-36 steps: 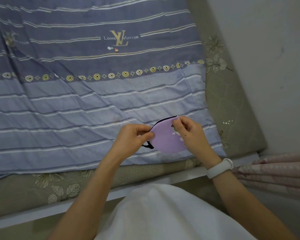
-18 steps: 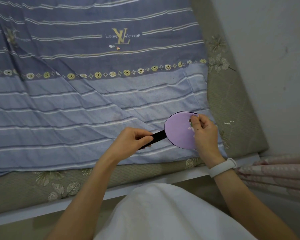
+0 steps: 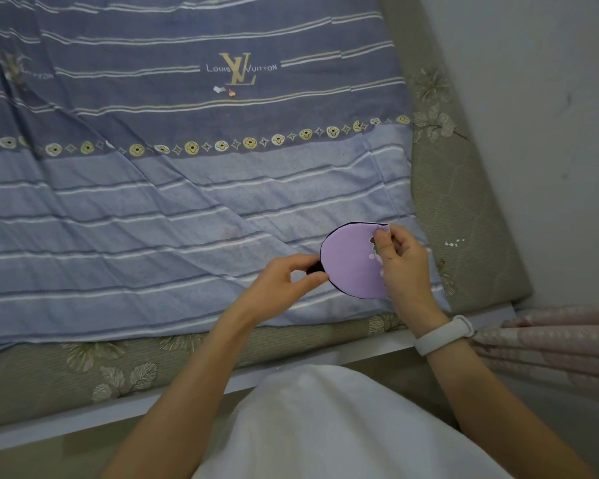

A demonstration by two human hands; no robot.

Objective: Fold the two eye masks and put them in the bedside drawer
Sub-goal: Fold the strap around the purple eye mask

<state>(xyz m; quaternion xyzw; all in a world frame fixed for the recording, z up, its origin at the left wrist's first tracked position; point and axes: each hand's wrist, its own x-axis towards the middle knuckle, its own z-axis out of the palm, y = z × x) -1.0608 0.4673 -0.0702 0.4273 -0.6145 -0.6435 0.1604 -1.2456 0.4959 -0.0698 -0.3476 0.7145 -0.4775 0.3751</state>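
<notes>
A lilac eye mask (image 3: 350, 261) with a thin black edge is folded in half and held just above the striped blue bedsheet (image 3: 173, 209), near the bed's front right corner. My right hand (image 3: 400, 261) pinches its right side, over a small printed pattern. My left hand (image 3: 284, 283) pinches the black strap (image 3: 314, 268) where it meets the mask's left edge. Most of the strap is hidden behind my fingers. No second mask and no drawer are in view.
A grey-green mattress (image 3: 464, 216) with a leaf print shows past the sheet on the right and in front. A white bed frame rail (image 3: 370, 350) runs along the front. A grey wall (image 3: 533, 98) stands at the right, and pink curtain fabric (image 3: 550, 340) hangs at lower right.
My left hand has slid right along the black strap until it meets the mask's edge, so the stretched strap no longer shows. My right hand keeps its hold on the mask.
</notes>
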